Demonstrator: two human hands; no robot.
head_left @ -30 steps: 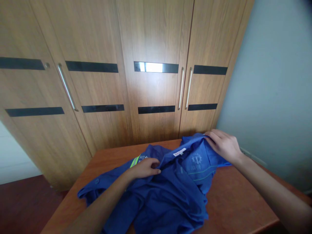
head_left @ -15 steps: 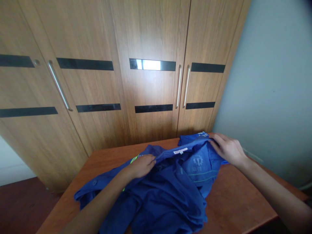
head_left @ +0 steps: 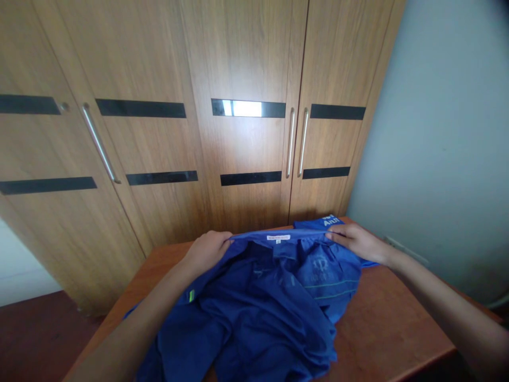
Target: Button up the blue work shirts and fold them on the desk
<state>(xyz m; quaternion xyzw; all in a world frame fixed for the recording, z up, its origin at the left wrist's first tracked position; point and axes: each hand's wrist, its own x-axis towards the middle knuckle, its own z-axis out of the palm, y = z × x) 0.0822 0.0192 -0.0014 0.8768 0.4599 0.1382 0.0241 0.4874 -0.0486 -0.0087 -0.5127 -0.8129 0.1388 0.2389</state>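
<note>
A blue work jacket lies rumpled on the table, its inside facing up and a white label showing at the collar band. My left hand pinches one end of that band, and my right hand grips the other end. Between the two hands the band is pulled nearly straight. Thin green lines and a faded print mark the panel below my right hand. A patch of bright yellow-green shows below my left hand. Behind my right hand lies blue cloth with white lettering; whether it belongs to the jacket I cannot tell.
The reddish-brown wooden table stands against a wooden wardrobe with metal handles and black strips. A pale blue wall rises at the right. Dark red floor shows at the lower left.
My left hand has moved left and up, drawing the collar band out straighter. My right hand has shifted slightly left and stays on the cloth. More of the white lettering shows.
</note>
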